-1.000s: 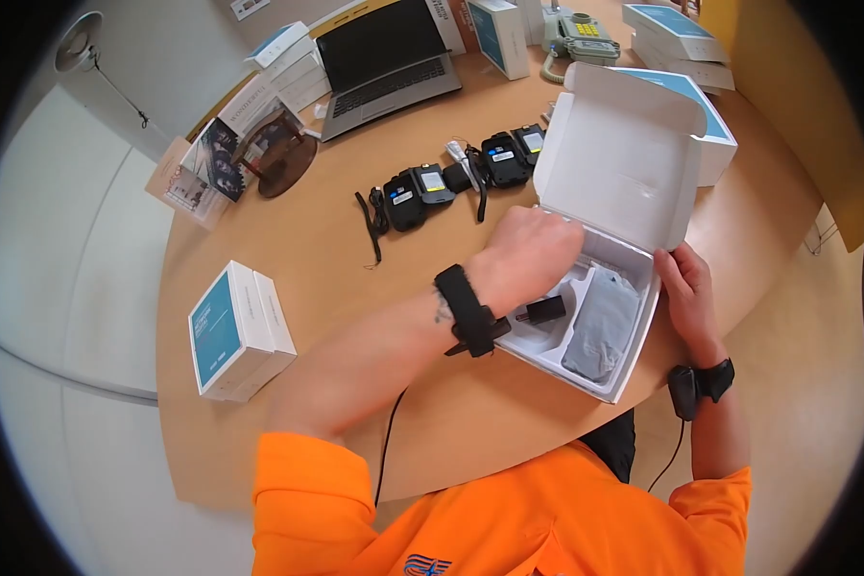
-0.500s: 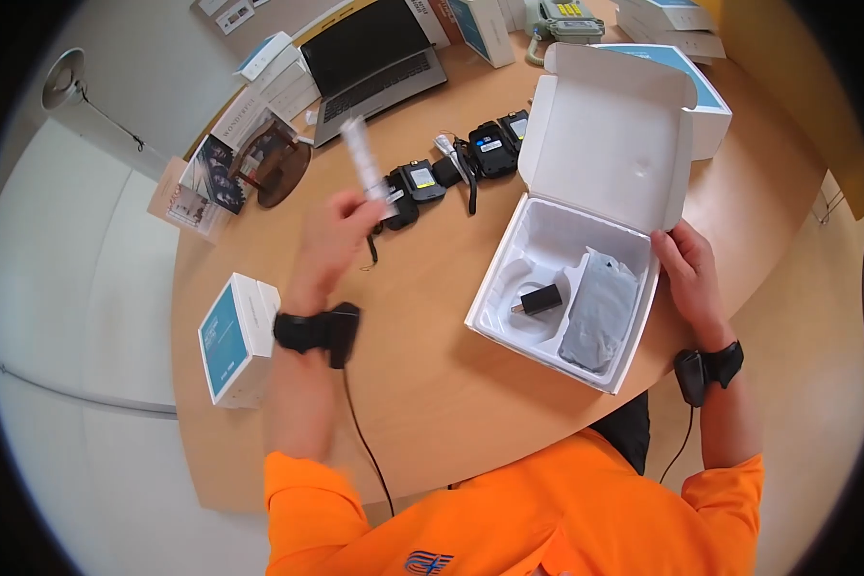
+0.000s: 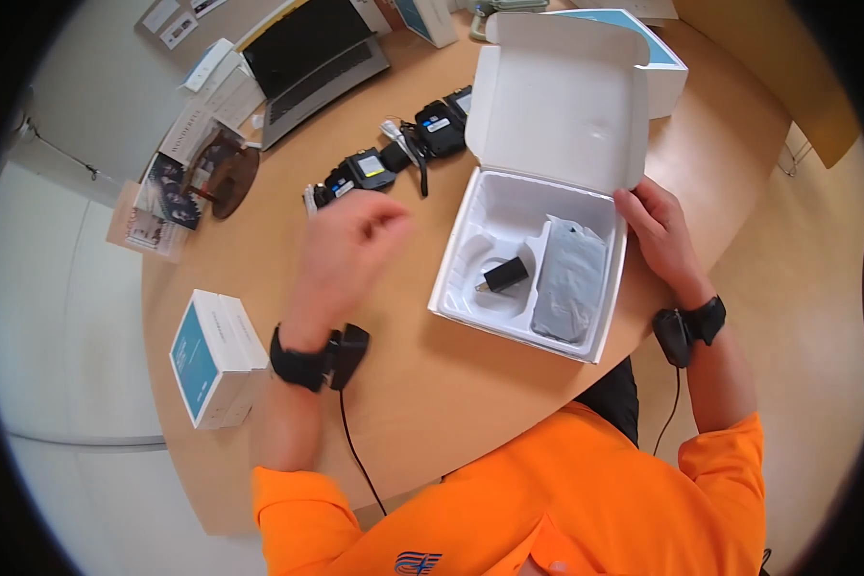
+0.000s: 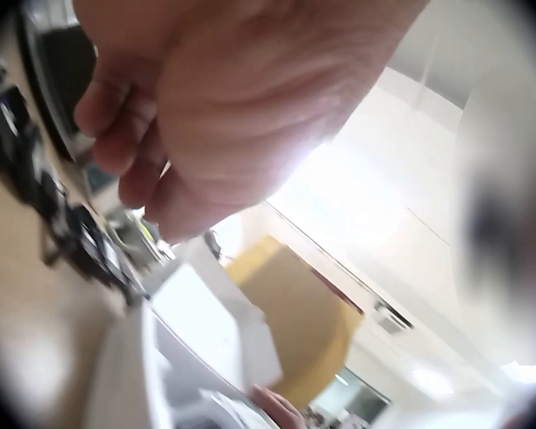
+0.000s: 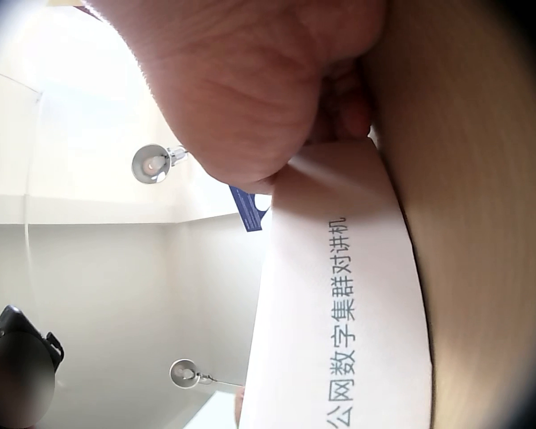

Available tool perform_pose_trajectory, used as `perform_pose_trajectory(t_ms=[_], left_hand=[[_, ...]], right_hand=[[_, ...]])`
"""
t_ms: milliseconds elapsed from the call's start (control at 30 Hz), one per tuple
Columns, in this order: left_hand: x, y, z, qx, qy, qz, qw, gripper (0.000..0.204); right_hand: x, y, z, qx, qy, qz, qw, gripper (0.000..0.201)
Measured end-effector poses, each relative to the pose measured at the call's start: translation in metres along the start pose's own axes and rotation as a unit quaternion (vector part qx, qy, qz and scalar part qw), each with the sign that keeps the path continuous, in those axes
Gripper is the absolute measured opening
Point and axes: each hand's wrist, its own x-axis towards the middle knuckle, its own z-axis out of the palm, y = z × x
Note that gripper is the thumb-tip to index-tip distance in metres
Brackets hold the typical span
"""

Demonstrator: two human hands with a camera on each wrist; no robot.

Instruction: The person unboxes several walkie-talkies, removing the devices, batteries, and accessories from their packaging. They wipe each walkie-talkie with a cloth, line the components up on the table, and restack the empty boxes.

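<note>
A white box (image 3: 437, 305) stands with its lid (image 3: 559, 101) raised. Inside, a black power adapter (image 3: 505, 275) lies in the left recess of the white tray, and a grey item wrapped in thin plastic (image 3: 571, 283) fills the right one. My right hand (image 3: 664, 230) grips the box's right side near the lid hinge, thumb at the rim. To the left of the box, my left hand (image 3: 350, 254) is raised over the table, blurred. In the left wrist view its fingers (image 4: 116, 147) are loosely bent around nothing. Just beyond it, a small white bundle (image 3: 311, 199) lies beside black devices (image 3: 360, 171).
A second device (image 3: 439, 127) lies farther along that row, beside a white cable (image 3: 394, 132). Behind are a laptop (image 3: 322, 72) and a brown wooden stand (image 3: 228, 178). White-and-blue boxes (image 3: 216, 355) sit at the left. Another box (image 3: 664, 77) stands behind the raised lid.
My left hand came out of the box, carried a white bundle left, set it beside the black devices and let go. My right hand stayed on the box. The head view shifted.
</note>
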Motion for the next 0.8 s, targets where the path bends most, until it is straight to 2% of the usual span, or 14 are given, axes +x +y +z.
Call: perform_pose_trajectory(t_ms=[67, 100, 133, 200, 233, 333, 367, 400, 433, 500, 567, 667, 767, 800], left_hand=[[-0.005, 0.036, 0.023, 0.096, -0.077, 0.182, 0.975, 0.021], [-0.006, 0.042, 0.038, 0.123, -0.097, 0.222, 0.962, 0.024], [-0.006, 0.046, 0.050, 0.152, -0.115, 0.259, 0.947, 0.027], [-0.003, 0.045, 0.077, 0.223, -0.165, 0.235, 0.931, 0.027], [-0.003, 0.042, 0.078, 0.261, -0.190, 0.218, 0.921, 0.028], [-0.002, 0.048, 0.052, 0.100, -0.138, 0.129, 0.977, 0.029], [-0.002, 0.043, 0.037, 0.039, -0.120, 0.047, 0.991, 0.031], [-0.001, 0.027, 0.024, -0.047, -0.061, -0.019, 0.997, 0.032], [-0.001, 0.003, 0.010, -0.132, -0.001, -0.082, 0.988, 0.033], [-0.004, -0.049, -0.028, -0.141, 0.122, -0.146, 0.972, 0.032], [-0.010, -0.128, -0.062, -0.153, 0.186, -0.237, 0.941, 0.030], [-0.023, -0.184, -0.081, -0.153, 0.198, -0.338, 0.907, 0.031], [-0.020, -0.208, -0.071, -0.278, 0.173, -0.352, 0.877, 0.032], [-0.016, -0.212, -0.068, -0.283, 0.179, -0.342, 0.878, 0.033]], right_hand=[[-0.001, 0.001, 0.000, 0.004, 0.003, 0.009, 1.000, 0.027], [-0.001, 0.002, -0.001, -0.003, 0.005, 0.011, 1.000, 0.027], [0.001, 0.002, -0.001, -0.008, 0.005, 0.011, 1.000, 0.027], [-0.001, 0.000, -0.002, -0.039, 0.011, 0.018, 0.999, 0.028], [0.000, 0.000, -0.001, -0.051, 0.011, 0.019, 0.998, 0.028], [0.001, 0.003, 0.003, -0.019, 0.022, -0.017, 0.999, 0.029], [0.001, 0.003, 0.004, 0.006, 0.024, -0.007, 1.000, 0.029], [0.001, 0.004, 0.003, 0.009, 0.018, 0.004, 1.000, 0.029], [0.001, 0.006, 0.001, 0.011, 0.013, 0.014, 1.000, 0.029], [0.001, 0.006, -0.001, 0.014, 0.007, 0.017, 1.000, 0.029], [0.001, 0.005, 0.001, 0.015, 0.005, 0.004, 1.000, 0.029], [0.001, 0.002, 0.001, 0.010, 0.004, 0.013, 1.000, 0.029], [-0.001, -0.002, 0.002, 0.005, 0.010, 0.010, 1.000, 0.028], [0.000, -0.004, 0.002, -0.003, 0.006, 0.004, 1.000, 0.027]])
